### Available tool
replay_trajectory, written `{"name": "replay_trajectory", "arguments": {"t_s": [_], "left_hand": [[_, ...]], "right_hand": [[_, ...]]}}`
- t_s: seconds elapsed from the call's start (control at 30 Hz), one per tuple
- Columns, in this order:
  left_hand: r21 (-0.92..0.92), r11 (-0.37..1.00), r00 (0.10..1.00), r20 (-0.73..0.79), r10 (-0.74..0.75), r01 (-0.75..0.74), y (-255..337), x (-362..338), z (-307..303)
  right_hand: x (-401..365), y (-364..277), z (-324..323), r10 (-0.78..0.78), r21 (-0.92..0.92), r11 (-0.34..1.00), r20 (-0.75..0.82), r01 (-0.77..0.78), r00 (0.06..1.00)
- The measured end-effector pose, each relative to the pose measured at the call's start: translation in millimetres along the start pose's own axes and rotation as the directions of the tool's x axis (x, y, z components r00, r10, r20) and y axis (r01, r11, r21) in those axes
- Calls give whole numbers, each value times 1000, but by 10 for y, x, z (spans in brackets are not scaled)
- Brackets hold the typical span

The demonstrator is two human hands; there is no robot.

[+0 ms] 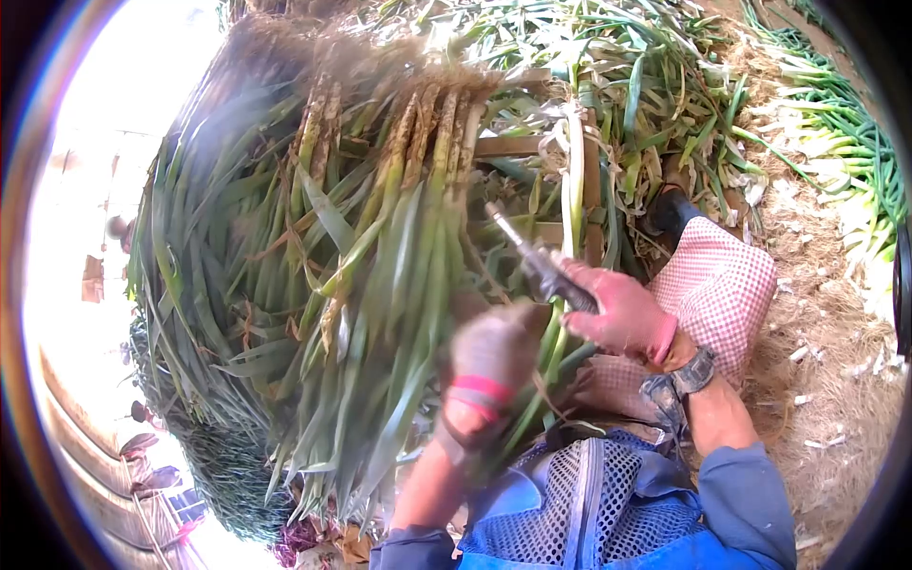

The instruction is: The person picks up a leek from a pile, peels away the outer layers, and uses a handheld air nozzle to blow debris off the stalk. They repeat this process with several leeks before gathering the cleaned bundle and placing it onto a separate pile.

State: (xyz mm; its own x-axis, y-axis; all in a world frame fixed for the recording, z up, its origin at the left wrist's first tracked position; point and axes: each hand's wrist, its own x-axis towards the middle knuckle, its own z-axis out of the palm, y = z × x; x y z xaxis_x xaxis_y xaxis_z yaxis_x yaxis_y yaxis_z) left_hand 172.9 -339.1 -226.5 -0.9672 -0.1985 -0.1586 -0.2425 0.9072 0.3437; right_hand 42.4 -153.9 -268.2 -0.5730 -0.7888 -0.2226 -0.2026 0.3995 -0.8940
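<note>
My right hand (627, 309), in a pink glove, is closed around the dark handle of a slim tool (546, 271) with a thin metal tip that points up and left. My left hand (494, 350), in a glove with a pink cuff, is smeared by motion beside the leaves, so its fingers cannot be made out. One long green onion (574, 180) with a pale stem stands upright in view just beyond my right hand, its lower part partly hidden. To the left, a big heap of green onions (380, 247) has soil-stained stems and roots at the top.
Stripped leaves (627, 66) pile up at the back around a wooden frame (508, 145). More green onions (855, 142) lie in a row at the right. Straw and pale scraps cover the ground (817, 361). My checkered-covered leg (722, 275) is beside the frame.
</note>
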Motion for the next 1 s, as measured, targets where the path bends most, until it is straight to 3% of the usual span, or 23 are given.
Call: {"name": "replay_trajectory", "arguments": {"t_s": [0.07,0.13,0.2,0.27,0.3,0.33,0.4,0.47,0.7,0.83,0.93,1.0], "left_hand": [[101,984,973,-193,-126,147,-257,209,-214],[94,971,943,-275,-187,220,-529,379,-323],[192,952,924,-345,-164,240,-716,473,-365],[188,933,923,-298,-242,305,-808,528,-416],[185,911,913,-255,-318,369,-821,560,-439],[184,910,912,-255,-321,372,-846,589,-436],[279,885,927,-168,-336,372,-915,636,-428],[282,891,932,-180,-314,355,-980,653,-395],[402,857,944,-66,-323,321,-1065,835,-328],[411,853,941,-44,-334,322,-1046,852,-285],[412,843,932,-49,-358,345,-989,894,-268],[432,833,932,-55,-359,346,-1034,934,-180]], "right_hand": [[59,-176,50,-22,-27,999,30,23,999],[161,-387,65,179,-15,984,54,-179,982],[216,-439,147,155,19,987,89,-157,984],[246,-478,319,14,19,1000,159,-17,987],[289,-645,267,133,-36,991,192,-128,972],[361,-588,323,132,-37,991,196,-128,972],[567,-401,511,16,-8,1000,-1,-16,1000],[749,-359,530,1,-12,1000,-34,-2,999],[1452,-410,185,128,-85,987,-84,-135,988],[1885,-439,4,100,-158,979,-157,-125,983],[2130,-553,-215,214,-60,974,-83,-220,973],[2413,-342,-187,163,-52,984,-150,-172,975]]}}
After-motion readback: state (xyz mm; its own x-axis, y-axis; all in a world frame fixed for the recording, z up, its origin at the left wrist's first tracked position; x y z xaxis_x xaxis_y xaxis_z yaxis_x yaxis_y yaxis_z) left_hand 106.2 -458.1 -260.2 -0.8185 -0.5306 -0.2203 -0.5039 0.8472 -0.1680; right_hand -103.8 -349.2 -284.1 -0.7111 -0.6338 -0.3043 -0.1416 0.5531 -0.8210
